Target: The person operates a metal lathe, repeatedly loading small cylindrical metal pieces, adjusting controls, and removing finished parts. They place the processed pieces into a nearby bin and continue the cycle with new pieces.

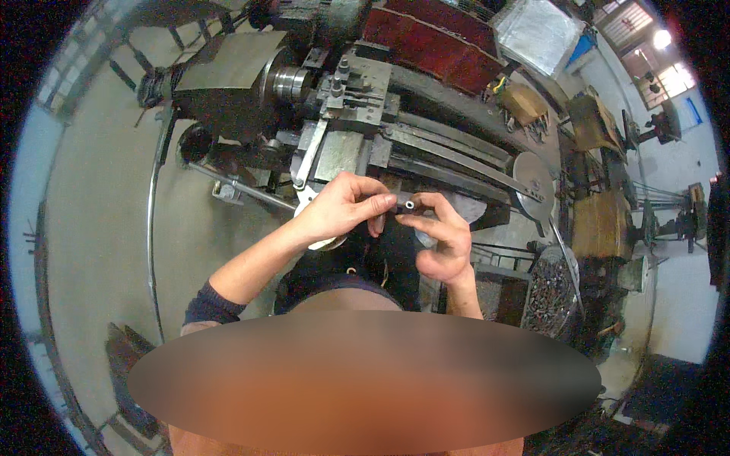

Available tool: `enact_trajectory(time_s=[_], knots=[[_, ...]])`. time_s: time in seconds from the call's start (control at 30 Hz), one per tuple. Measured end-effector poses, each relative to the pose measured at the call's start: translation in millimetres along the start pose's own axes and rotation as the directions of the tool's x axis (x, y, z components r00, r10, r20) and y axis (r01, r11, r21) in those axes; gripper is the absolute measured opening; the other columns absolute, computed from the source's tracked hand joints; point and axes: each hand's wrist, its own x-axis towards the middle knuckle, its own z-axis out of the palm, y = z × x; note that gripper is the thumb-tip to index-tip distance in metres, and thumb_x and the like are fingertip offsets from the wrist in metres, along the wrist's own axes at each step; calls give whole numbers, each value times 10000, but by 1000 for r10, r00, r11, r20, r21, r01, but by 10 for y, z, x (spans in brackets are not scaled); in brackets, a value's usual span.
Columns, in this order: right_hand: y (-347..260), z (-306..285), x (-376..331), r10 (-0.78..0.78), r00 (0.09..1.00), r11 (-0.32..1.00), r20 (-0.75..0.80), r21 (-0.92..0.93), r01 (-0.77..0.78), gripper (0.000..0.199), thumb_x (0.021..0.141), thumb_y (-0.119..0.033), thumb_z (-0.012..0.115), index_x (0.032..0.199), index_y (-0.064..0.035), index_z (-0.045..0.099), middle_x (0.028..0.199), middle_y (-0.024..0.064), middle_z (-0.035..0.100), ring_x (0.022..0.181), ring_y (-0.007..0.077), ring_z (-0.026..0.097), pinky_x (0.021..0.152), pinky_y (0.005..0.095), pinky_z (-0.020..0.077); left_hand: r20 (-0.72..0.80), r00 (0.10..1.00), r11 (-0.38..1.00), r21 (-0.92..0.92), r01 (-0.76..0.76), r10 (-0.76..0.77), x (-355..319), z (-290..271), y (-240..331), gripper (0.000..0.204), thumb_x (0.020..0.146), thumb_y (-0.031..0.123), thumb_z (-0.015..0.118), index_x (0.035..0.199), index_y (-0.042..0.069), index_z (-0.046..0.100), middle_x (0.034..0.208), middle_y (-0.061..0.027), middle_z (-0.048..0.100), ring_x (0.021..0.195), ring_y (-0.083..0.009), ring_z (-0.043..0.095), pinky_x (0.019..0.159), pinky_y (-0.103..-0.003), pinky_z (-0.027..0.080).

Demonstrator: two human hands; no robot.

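Observation:
In front of my body, close to the lathe, both hands meet at a small hollow metal piece (pixel 410 204) with a bright round end. My left hand (pixel 346 207) pinches at it from the left, thumb and fingers pressed together. From the other side my right hand (pixel 445 237) holds it between thumb and curled fingers. Something dark shows between the fingertips, too small and covered to name. Just beyond the hands lies the lathe carriage (pixel 341 156), with its tool post (pixel 342 87) and the spindle nose (pixel 290 82) at the upper left.
Lathe bed rails (pixel 464 163) run off to the right toward a round metal plate (pixel 534 182). At the lower right sits a bin of small metal pieces (pixel 549 292). A long metal bar (pixel 242 187) reaches in from the left. Wooden boxes (pixel 601 220) stand along the right side.

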Motion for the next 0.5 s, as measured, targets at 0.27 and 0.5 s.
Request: enact_trajectory(time_s=[0.27,0.5], knots=[[36,123,137,7,1000,1000,-7,4,-7,427,556,-273,566,904,-29,615,964,173,516,859,315,523,748,353,423,5,999,970,-238,39,-39,5,-45,-147,293,845,248,509,741,-21,561,562,-54,555,525,-117,550,499,-236,446],[0,187,296,-67,998,994,12,-86,68,396,513,-183,557,867,-12,607,940,166,525,844,317,512,744,359,419,38,998,821,-568,59,-45,1,-19,-358,319,846,297,492,738,3,549,600,-82,566,522,-146,561,500,-247,457]])
